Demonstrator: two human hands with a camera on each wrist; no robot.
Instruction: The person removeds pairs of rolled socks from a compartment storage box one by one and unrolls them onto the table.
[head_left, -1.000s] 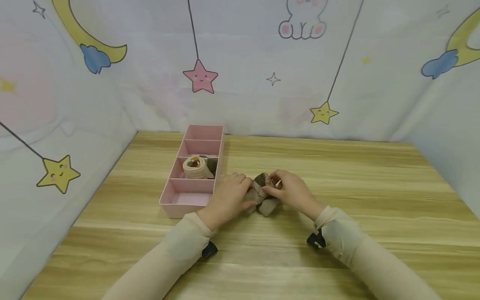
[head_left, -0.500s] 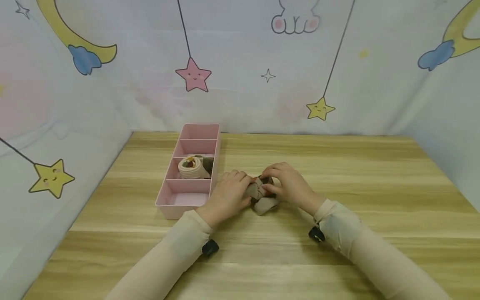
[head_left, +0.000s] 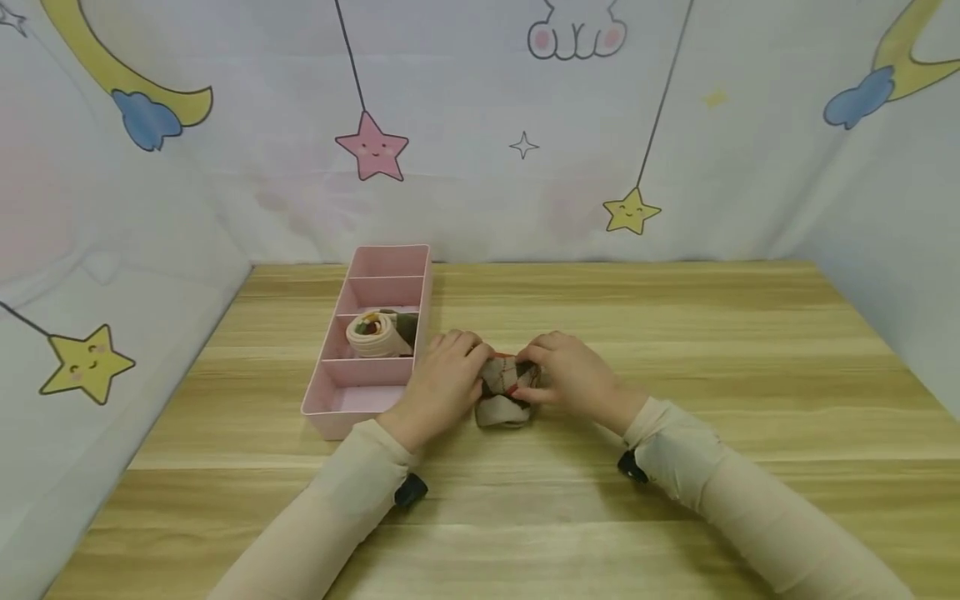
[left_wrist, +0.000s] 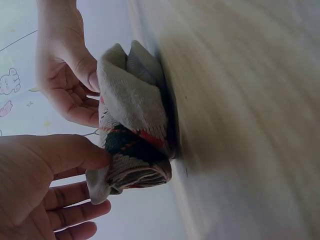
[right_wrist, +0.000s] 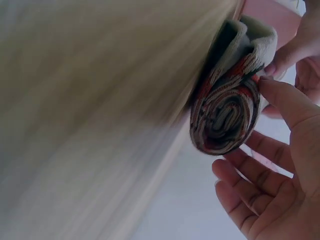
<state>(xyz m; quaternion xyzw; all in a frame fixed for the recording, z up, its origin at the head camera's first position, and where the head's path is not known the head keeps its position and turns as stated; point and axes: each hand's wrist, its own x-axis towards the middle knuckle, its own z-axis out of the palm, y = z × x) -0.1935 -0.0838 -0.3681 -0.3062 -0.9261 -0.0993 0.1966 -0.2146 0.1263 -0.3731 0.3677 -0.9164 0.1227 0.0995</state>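
Observation:
A pair of patterned socks (head_left: 504,377), beige with dark green and red, lies rolled on the table in the head view. Its pale cuff hangs loose toward the near side. From the left, my left hand (head_left: 442,382) pinches the roll, its thumb on the near side in the left wrist view. My right hand (head_left: 581,379) pinches the other end between thumb and fingers. Spiral layers of the sock roll (right_wrist: 225,120) show in the right wrist view. Some fingertips are hidden behind the fabric.
Left of the hands stands a pink divided box (head_left: 318,425). One of its middle compartments holds a cream rolled sock (head_left: 378,335) with a dark green part beside it. The wooden table (head_left: 675,317) meets a printed cloth backdrop (head_left: 465,208).
Both hands have shifted slightly left with the socks, and the bundle is rolled into a more compact shape. The view has also moved a little. The box and its contents stay put.

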